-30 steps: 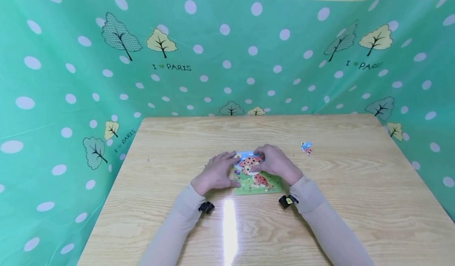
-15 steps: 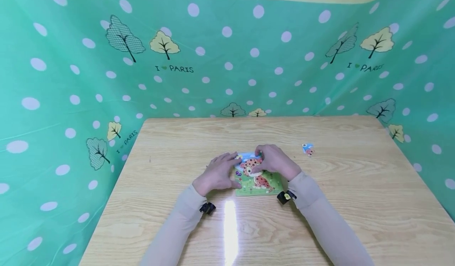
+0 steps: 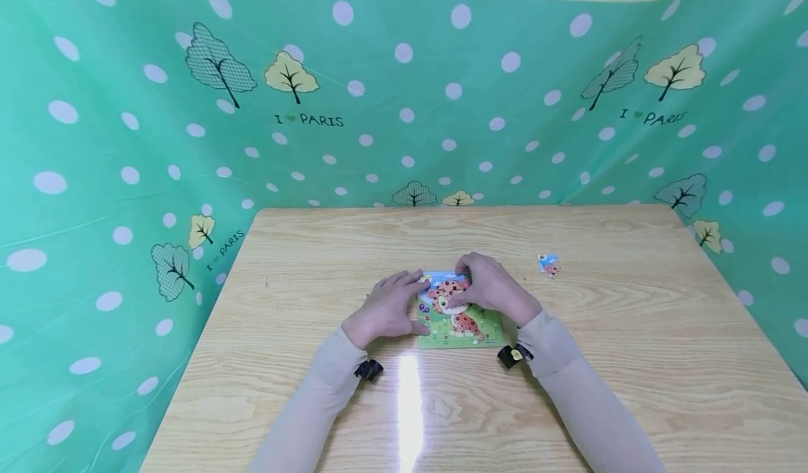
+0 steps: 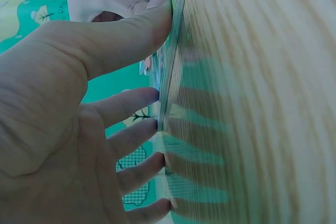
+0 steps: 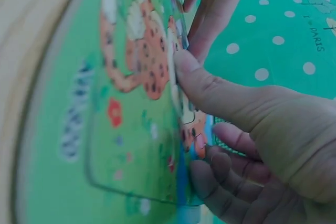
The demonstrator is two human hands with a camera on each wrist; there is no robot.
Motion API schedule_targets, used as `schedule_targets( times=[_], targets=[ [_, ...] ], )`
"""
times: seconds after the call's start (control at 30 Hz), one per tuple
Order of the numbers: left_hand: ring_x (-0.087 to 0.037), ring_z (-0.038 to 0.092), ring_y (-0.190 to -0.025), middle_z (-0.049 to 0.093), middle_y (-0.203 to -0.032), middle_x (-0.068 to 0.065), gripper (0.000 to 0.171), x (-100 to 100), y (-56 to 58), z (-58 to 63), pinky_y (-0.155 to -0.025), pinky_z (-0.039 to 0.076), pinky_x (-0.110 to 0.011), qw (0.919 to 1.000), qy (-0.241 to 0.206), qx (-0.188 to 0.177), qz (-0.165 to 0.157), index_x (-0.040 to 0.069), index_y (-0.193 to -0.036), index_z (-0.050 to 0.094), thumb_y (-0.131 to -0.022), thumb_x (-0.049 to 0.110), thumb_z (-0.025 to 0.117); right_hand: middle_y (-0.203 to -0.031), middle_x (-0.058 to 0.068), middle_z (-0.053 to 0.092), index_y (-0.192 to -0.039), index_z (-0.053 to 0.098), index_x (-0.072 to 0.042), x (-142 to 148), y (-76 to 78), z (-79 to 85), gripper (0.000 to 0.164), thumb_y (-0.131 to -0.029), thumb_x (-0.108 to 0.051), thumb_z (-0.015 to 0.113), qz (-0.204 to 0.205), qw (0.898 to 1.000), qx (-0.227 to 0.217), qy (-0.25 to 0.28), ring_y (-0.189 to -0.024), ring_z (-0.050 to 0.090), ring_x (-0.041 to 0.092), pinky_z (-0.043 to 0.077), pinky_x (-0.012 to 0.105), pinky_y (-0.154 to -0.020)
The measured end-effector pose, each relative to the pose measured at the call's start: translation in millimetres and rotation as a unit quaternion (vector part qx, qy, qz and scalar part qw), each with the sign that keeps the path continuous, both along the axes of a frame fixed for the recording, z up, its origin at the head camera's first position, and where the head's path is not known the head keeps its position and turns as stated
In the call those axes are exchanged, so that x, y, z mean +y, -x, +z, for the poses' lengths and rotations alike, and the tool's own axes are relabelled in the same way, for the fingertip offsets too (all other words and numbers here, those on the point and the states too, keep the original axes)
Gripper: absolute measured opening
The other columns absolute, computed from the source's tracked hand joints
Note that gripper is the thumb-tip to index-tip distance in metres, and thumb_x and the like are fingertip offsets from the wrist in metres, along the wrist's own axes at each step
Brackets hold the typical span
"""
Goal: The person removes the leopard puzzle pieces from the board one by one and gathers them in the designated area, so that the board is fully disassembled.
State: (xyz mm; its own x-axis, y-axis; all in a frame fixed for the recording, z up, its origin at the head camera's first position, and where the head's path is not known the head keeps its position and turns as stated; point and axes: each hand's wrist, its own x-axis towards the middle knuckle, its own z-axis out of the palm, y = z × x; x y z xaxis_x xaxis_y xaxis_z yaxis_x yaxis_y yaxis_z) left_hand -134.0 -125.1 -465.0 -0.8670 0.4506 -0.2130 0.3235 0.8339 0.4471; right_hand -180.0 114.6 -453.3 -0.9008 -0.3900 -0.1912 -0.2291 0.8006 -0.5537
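Observation:
A flat leopard jigsaw puzzle (image 3: 463,324) lies on the table in front of me, with green grass and blue sky in its picture. My left hand (image 3: 386,308) steadies its left side. The left wrist view shows the thumb (image 4: 142,30) on the board and the outstretched fingers at its edge and on the table. Over the puzzle's upper right part, my right hand (image 3: 494,290) pinches a puzzle piece (image 5: 195,136) showing part of the leopard's head, thumb on one side and curled fingers on the other. The fingers partly hide this piece, and whether it sits flush cannot be told.
A loose blue and pink picture piece (image 3: 548,266) lies on the wooden table (image 3: 618,347), to the right of and beyond the puzzle. A green dotted cloth (image 3: 404,94) hangs behind and beside the table. Light glares on the tabletop near the front.
Both hands keep nearly the same places on the puzzle. The right hand and wrist shift very slightly; the whole view also shifts a little with the head.

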Motion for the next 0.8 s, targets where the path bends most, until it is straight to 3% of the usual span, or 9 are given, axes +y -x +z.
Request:
schedule_targets(
  times=[0.27, 0.43, 0.67, 0.8],
  targets=[
    [-0.037, 0.024, -0.164, 0.027, -0.177, -0.004, 0.098, 0.4, 0.1, 0.7, -0.133, 0.018, -0.064, 1.0000, 0.001, -0.004, -0.002, 0.019, -0.163, 0.045, -0.081, 0.047, 0.090, -0.119, 0.008, 0.071, -0.134, 0.069, -0.004, 7.9, -0.9, -8.8, 0.065, -0.083, -0.036, 0.093, 0.005, 0.998, 0.043, 0.034, -0.092, 0.062, 0.019, 0.059, 0.038, -0.083],
    [-0.037, 0.024, -0.164, 0.028, -0.177, -0.005, 0.098, 0.0, -0.2, 2.0, -0.133, 0.019, -0.065, 1.0000, -0.001, -0.005, -0.001, 0.019, -0.163, 0.046, -0.081, 0.048, 0.090, -0.110, 0.004, 0.071, -0.127, 0.075, -0.005, 12.9, -0.8, -13.8, 0.048, -0.088, -0.027, 0.090, 0.023, 0.995, 0.073, 0.066, -0.081, 0.058, 0.013, 0.051, 0.027, -0.067],
    [-0.037, 0.024, -0.164, 0.027, -0.177, -0.005, 0.099, -0.5, -0.1, 1.1, -0.133, 0.019, -0.064, 1.0000, 0.001, -0.006, 0.000, 0.018, -0.163, 0.045, -0.080, 0.048, 0.091, -0.091, 0.002, 0.069, -0.123, 0.074, -0.007, 16.9, -1.6, -22.3, 0.034, -0.093, -0.022, 0.084, 0.013, 0.991, 0.057, 0.116, -0.072, 0.057, 0.012, 0.048, 0.024, -0.060],
    [-0.036, 0.023, -0.165, 0.026, -0.178, -0.005, 0.099, -0.3, -0.2, 0.9, -0.134, 0.018, -0.064, 1.0000, 0.001, -0.007, 0.001, 0.018, -0.163, 0.044, -0.081, 0.048, 0.091, -0.095, 0.002, 0.074, -0.120, 0.075, -0.009, 18.5, -2.0, -25.9, 0.024, -0.099, -0.022, 0.077, 0.003, 0.987, 0.042, 0.153, -0.077, 0.062, 0.014, 0.053, 0.025, -0.068]
  ],
)
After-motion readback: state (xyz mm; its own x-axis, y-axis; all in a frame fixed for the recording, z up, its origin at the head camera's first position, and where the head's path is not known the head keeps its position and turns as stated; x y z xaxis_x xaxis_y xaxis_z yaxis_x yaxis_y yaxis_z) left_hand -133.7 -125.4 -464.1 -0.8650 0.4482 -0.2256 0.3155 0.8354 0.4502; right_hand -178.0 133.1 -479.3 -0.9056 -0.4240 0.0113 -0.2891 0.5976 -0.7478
